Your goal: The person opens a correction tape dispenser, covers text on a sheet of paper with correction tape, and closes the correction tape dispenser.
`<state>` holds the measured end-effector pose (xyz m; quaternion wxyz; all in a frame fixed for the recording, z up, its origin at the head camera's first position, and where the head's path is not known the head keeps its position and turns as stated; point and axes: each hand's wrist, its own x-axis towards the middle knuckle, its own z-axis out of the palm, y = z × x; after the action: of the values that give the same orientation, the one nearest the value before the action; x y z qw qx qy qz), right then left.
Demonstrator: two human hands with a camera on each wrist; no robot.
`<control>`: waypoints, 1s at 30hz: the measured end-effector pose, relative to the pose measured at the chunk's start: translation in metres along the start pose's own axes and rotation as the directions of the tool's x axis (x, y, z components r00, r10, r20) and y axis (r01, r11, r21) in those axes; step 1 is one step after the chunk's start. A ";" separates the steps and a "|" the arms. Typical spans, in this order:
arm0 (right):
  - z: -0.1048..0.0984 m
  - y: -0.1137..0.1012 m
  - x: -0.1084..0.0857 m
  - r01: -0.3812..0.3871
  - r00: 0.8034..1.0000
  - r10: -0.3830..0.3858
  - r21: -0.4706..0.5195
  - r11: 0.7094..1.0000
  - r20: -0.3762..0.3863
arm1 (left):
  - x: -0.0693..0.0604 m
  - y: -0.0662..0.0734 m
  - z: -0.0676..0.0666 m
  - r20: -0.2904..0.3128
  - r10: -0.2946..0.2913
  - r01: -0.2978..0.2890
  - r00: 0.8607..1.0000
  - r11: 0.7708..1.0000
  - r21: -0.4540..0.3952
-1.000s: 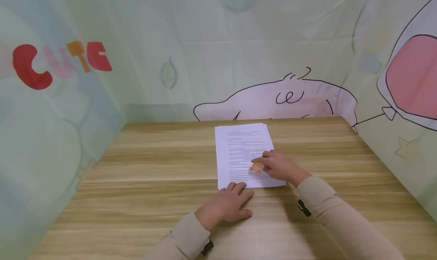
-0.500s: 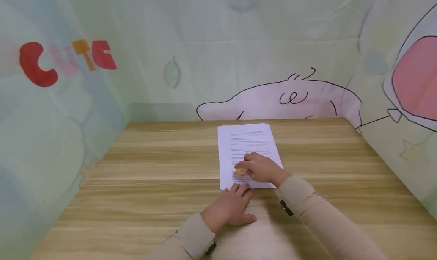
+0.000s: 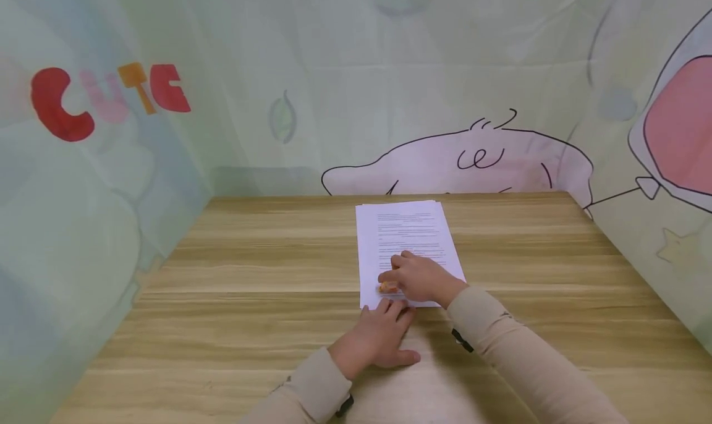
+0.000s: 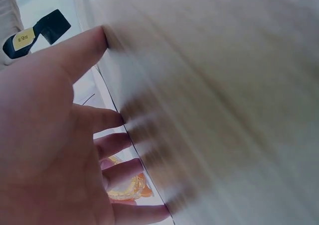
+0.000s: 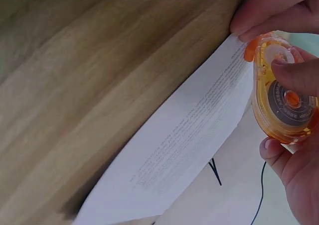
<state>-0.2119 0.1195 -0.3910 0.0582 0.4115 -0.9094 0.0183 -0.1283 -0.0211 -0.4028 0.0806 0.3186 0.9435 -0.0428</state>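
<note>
A small stack of printed paper sheets lies flat on the wooden table. My right hand holds a see-through orange and yellow correction tape between thumb and fingers. Its tip is down at the lower-left lines of print, though the exact contact is hidden. With fingers spread and fairly straight, my left hand rests at the sheets' near edge, fingertips on the paper and thumb on the table. In the left wrist view, part of the correction tape shows behind those fingers.
The wooden table stretches around the paper on every side. Behind it and at both sides hang printed cloth walls with cartoon drawings. A black wrist strap shows at the right sleeve.
My right hand has moved left and slightly nearer with the correction tape, from the middle of the print to its lower left. My left hand has stayed at the paper's near edge.
</note>
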 end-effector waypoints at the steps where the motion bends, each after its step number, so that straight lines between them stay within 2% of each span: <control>1: 0.000 -0.001 0.000 0.009 1.000 -0.009 -0.016 1.000 0.003 | 0.000 0.000 0.000 0.002 -0.001 0.001 1.000 1.000 -0.002; 7: 0.000 -0.002 0.002 0.038 0.999 -0.037 -0.085 0.996 0.016 | -0.001 0.000 -0.003 0.030 -0.011 0.011 0.999 1.000 0.003; 16: -0.003 -0.002 0.001 0.027 0.996 -0.018 -0.098 0.995 0.086 | 0.000 0.000 -0.003 0.041 -0.012 0.011 0.999 1.000 0.004; 30: -0.003 0.009 -0.011 0.038 0.996 -0.027 -0.139 0.990 0.080 | 0.004 -0.001 -0.001 0.043 -0.023 0.024 0.999 1.000 -0.011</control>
<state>-0.2114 0.1336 -0.3888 0.0519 0.4214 -0.9032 -0.0627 -0.1320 -0.0195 -0.4026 0.1024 0.3060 0.9454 -0.0450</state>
